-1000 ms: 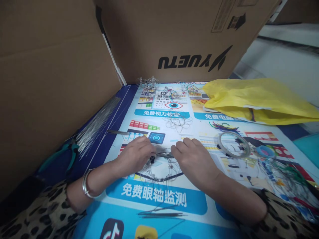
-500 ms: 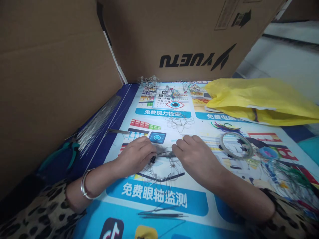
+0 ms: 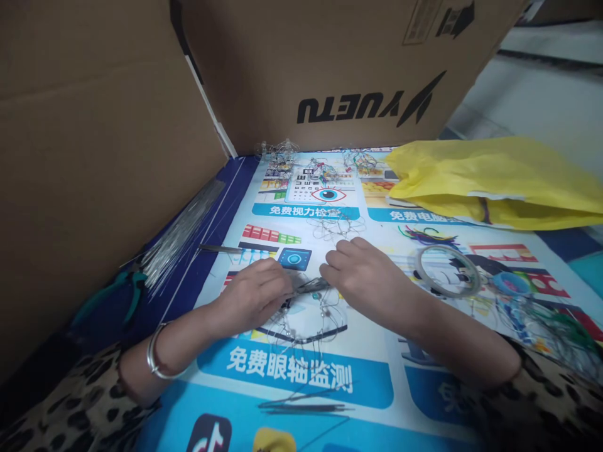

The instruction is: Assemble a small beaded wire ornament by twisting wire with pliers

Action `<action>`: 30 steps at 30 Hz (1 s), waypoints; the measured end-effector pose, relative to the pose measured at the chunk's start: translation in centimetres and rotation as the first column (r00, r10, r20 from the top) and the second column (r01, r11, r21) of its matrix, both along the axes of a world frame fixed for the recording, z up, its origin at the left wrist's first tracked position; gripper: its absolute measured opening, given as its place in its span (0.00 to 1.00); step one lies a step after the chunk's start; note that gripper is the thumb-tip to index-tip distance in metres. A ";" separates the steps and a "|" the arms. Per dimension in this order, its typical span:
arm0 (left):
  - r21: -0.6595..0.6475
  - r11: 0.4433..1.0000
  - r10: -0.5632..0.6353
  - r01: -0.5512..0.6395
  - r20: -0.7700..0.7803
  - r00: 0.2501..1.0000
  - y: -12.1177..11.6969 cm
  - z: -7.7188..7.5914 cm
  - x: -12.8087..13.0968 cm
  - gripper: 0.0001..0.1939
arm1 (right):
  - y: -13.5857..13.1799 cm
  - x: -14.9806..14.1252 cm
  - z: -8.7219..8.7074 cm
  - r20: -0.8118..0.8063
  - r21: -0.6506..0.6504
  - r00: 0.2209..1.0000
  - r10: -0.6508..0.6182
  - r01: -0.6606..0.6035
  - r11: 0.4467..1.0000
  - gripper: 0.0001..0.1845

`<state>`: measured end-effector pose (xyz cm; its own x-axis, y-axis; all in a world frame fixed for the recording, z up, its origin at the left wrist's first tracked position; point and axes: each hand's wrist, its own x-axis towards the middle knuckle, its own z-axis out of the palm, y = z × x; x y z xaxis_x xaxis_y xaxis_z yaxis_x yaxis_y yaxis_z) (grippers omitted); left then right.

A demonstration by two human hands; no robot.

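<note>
My left hand (image 3: 257, 292), with a silver bangle at the wrist, is closed on one end of a beaded wire piece (image 3: 304, 338). My right hand (image 3: 367, 273) pinches the thin wires at the other end, fingers curled together. Between the two hands a twisted grey bundle of wire (image 3: 311, 286) stretches nearly level. Below it hang curved wire loops with small clear beads, and one greenish bead shows close to the right fingers. The fingertips' exact hold is partly hidden.
Green-handled pliers (image 3: 134, 292) and a sheaf of straight wires (image 3: 181, 235) lie at left. Cut wires (image 3: 306, 407) rest in front. Wire flowers (image 3: 336, 226) lie beyond my hands. At right are a clear tape roll (image 3: 447, 271) and a yellow bag (image 3: 494, 182); cardboard (image 3: 264, 69) stands behind.
My right hand has shifted slightly up and away, and the wire bundle now slants up toward it. The left hand keeps its hold. The view has tilted a little.
</note>
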<state>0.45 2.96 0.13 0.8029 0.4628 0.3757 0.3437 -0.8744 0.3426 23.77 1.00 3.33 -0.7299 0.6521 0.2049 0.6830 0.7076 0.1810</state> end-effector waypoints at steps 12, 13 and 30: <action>0.004 1.000 0.028 -0.028 0.024 0.999 0.0 0.2 0.5 0.04 | -0.3 -0.5 -0.6 0.042 0.004 0.999 -0.015 0.015 1.000 0.04; 0.008 1.000 0.027 -0.028 0.032 0.999 0.0 0.2 0.5 0.05 | -0.4 -0.5 -0.6 0.043 -0.002 0.999 -0.015 0.015 1.000 0.04; 0.056 0.998 0.000 -0.004 0.062 0.998 0.0 0.3 0.7 0.05 | -0.3 -0.4 -0.4 0.030 -0.061 0.999 -0.025 0.027 0.998 0.06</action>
<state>1.17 2.92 0.42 0.7763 0.4411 0.4502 0.3250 -0.8922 0.3137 23.37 0.73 2.93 -0.7175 0.6819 0.1425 0.6965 0.7000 0.1578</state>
